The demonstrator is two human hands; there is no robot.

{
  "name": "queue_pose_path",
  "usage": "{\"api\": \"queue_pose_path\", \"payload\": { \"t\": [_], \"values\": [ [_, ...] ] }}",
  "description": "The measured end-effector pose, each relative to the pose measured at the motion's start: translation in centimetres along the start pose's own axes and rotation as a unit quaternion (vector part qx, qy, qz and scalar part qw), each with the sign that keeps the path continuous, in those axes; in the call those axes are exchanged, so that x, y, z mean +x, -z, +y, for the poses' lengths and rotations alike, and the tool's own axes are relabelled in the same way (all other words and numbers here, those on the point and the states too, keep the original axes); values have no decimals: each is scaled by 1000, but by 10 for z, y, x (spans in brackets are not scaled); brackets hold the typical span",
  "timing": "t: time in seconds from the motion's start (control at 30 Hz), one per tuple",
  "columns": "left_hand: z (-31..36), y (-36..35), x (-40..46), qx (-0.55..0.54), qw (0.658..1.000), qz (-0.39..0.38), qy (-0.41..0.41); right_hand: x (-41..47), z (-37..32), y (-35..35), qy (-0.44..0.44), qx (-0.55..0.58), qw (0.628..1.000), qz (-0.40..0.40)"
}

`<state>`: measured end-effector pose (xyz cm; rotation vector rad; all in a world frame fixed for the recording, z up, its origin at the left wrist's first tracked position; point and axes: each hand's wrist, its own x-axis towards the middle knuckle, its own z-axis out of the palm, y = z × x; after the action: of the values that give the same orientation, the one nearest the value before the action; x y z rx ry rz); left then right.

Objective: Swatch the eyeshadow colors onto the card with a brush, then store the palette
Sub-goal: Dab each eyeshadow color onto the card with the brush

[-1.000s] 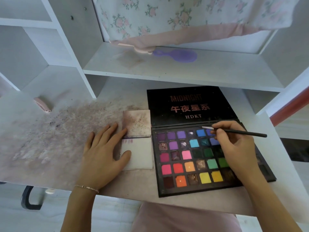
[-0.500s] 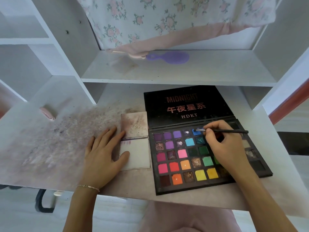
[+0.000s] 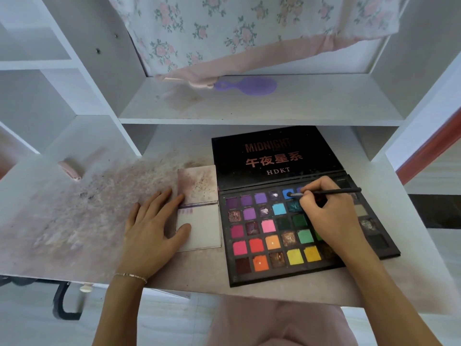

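Observation:
An open black eyeshadow palette [image 3: 272,270] with many coloured pans lies on the desk, its lid [image 3: 272,156] flat behind it. My right hand [image 3: 329,216] holds a thin black brush [image 3: 334,191] over the palette's top row, with the tip resting in the bright blue pan [image 3: 288,193]. To the left of the palette lies a white card [image 3: 203,228] with small purple marks at its top left corner. My left hand [image 3: 152,228] lies flat on the desk, thumb pressing the card's left edge. A stained second card [image 3: 198,183] sits just behind it.
The desk [image 3: 74,221] is smeared with pinkish powder at the left. A small pink object [image 3: 69,171] lies at the far left. On the shelf [image 3: 324,106] above lies a purple hairbrush [image 3: 249,85] under a hanging floral cloth [image 3: 224,33]. White cubby dividers stand at the left.
My right hand has moved the brush leftward along the palette's top row and lowered its tip into the blue pan. My left hand has stayed on the card.

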<state>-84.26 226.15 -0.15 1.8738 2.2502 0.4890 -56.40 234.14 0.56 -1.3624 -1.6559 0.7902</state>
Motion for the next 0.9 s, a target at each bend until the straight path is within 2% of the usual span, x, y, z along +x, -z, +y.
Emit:
{"api": "queue_pose_path", "payload": {
  "t": [0.3, 0.57, 0.9],
  "values": [
    [-1, -1, -1, -11, 1000, 12, -2, -2, -25, -2, 10, 66, 998, -10],
    [-2, -1, -2, 1, 1000, 7, 2, -1, -59, -62, 26, 139, 984, -111],
    [-4, -4, -2, 4, 1000, 10, -1, -1, -62, -94, 42, 114, 976, -180]
  ]
}}
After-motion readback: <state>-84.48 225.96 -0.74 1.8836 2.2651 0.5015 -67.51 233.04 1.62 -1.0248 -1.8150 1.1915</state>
